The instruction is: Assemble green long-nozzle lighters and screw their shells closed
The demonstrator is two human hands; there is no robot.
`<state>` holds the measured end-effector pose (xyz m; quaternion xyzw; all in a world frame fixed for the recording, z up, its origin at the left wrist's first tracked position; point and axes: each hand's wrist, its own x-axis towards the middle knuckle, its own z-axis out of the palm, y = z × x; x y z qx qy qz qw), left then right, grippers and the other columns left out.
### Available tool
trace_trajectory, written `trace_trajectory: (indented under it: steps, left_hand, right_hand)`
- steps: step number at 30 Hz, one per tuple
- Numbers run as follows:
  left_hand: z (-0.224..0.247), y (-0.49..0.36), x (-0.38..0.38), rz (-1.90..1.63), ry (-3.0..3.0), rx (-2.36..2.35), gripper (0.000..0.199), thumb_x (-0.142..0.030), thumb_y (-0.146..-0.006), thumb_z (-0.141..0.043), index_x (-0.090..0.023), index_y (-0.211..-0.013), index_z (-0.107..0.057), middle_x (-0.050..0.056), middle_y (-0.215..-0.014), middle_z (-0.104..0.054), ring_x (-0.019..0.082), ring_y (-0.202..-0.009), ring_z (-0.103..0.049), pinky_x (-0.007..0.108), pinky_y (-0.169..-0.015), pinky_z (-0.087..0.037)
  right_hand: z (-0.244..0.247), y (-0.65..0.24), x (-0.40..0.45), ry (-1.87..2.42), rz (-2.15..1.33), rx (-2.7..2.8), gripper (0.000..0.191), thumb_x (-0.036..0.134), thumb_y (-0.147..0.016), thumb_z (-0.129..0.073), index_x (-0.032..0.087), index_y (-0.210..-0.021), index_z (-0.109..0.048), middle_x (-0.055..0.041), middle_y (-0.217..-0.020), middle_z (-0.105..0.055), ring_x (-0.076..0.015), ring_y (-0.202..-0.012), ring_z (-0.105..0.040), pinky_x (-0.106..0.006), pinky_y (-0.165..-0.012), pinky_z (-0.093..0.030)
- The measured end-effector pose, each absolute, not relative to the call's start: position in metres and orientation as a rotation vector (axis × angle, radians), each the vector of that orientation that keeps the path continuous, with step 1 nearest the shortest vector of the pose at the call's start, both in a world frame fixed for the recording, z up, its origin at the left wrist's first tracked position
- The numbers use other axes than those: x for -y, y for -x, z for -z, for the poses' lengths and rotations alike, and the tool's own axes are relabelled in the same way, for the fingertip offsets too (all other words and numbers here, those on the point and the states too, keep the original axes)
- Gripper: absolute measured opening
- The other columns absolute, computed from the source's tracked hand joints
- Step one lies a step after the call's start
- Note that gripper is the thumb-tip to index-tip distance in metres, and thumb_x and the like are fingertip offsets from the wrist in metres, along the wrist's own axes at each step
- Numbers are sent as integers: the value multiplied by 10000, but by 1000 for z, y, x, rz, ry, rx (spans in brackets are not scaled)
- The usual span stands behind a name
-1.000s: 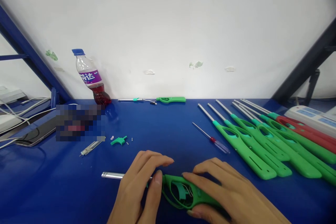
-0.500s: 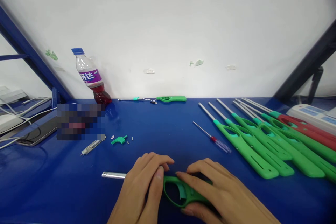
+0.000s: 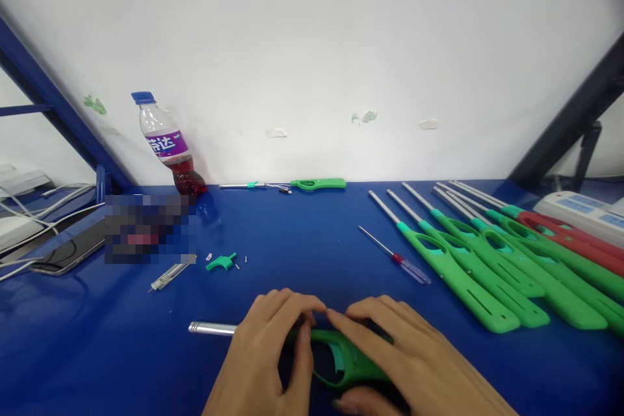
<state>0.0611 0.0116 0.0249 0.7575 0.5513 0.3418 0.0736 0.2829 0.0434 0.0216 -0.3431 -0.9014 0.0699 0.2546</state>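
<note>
A green long-nosed lighter lies at the front of the blue table, its metal tube pointing left. My left hand is closed around the front of its body, where the tube joins; the fingers cover that part. My right hand grips the handle, thumb on the near side and fingers over the far side. Inside the ring-shaped opening a teal trigger shows. Beyond my hands lie a loose teal-green plastic piece and two tiny screws. A screwdriver with a clear handle rests to the right.
Several green lighters and red ones lie in a row at right. An opened lighter lies along the wall. A drink bottle, a phone and thin clear tubes are at left.
My left thumb and index finger have shifted right along the lighter, toward my right fingertips. The lighter and my right hand have barely moved.
</note>
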Motion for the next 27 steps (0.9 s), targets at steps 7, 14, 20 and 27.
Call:
trace_trajectory:
  steps: [7,14,20,27]
  left_hand:
    - [-23,-62,-14,-981,-2369,-1635,296,-117,-1010,-497,-286,-1197,-651,16,-1021,-767,217,-894,-745,388,-837,-619]
    - [-21,-63,-14,-937,-2461,-1642,305,-105,-998,-495,-304,-1163,-656,1,-1027,-776,228,-906,-750,399,-842,-615]
    - [-22,-61,-14,-847,-2488,-1640,310,-116,-1011,-464,-315,-1149,-658,4,-1029,-777,247,-912,-747,405,-786,-617]
    - [-20,-63,-12,-816,-2492,-1702,336,-145,-1009,-476,-330,-1227,-652,8,-1092,-788,271,-964,-763,435,-814,-636]
  right_hand:
    - [-21,-284,-45,1067,2,2312,253,307,-1111,-463,265,-897,-590,2,-813,-665,-193,-718,-676,-327,-707,-515]
    - [-13,-276,-48,1080,168,2312,378,185,-1088,-381,260,-790,-601,8,-671,-639,-182,-556,-656,-334,-507,-332]
    - [-15,-274,-50,1079,189,2335,349,119,-1015,-404,264,-787,-625,-1,-682,-692,-183,-554,-679,-322,-481,-387]
    - [-16,-276,-51,1096,159,2414,329,103,-976,-436,257,-765,-637,-1,-674,-732,-160,-538,-684,-255,-487,-470]
